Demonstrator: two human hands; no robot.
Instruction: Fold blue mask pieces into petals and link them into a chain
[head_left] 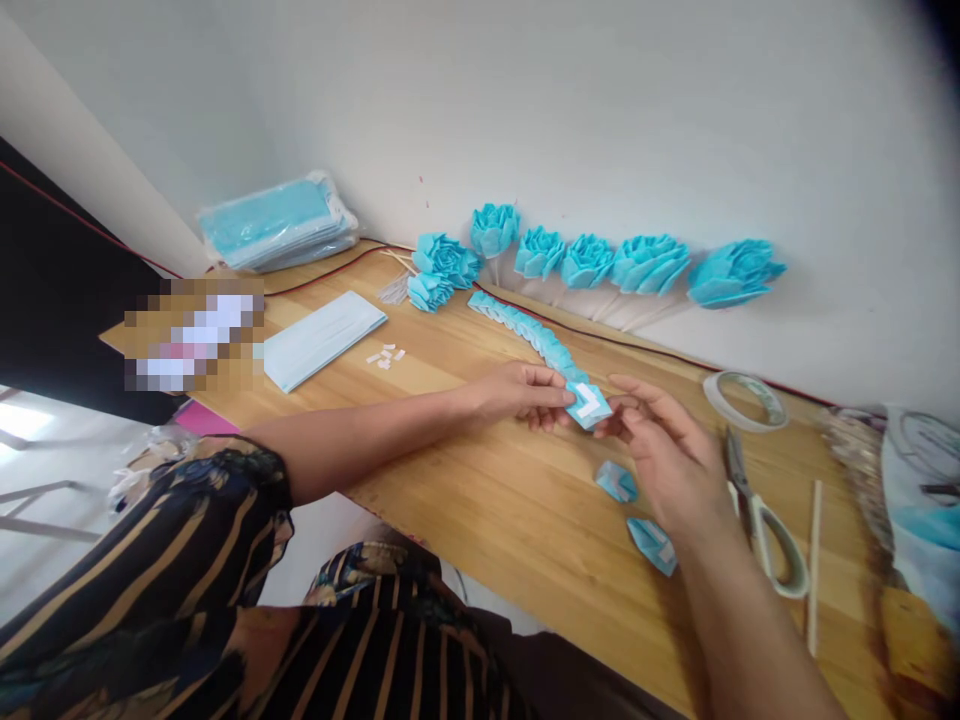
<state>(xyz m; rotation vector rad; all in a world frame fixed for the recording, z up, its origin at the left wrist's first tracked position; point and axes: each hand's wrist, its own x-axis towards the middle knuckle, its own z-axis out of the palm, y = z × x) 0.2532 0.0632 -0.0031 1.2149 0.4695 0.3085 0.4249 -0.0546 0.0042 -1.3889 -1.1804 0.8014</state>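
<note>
Above the middle of the table, a small folded blue piece (588,403) with white strips on its face is held between my hands. My left hand (525,393) pinches its left edge between thumb and fingers. At its right edge, my right hand (664,440) has its fingertips closed on it, partly hidden behind one another. Two more folded blue pieces (617,481) (652,545) lie on the wood below, near my right wrist. A curved row of overlapping blue pieces (525,328) runs back from the held piece.
Blue flowers (587,261) on stems lean along the wall. Scissors (757,510), a tape roll (746,400) and a thin stick (814,568) lie right. Small white strips (385,356), stacked masks (325,340) and a plastic-wrapped pack (277,222) are left on the table (480,530).
</note>
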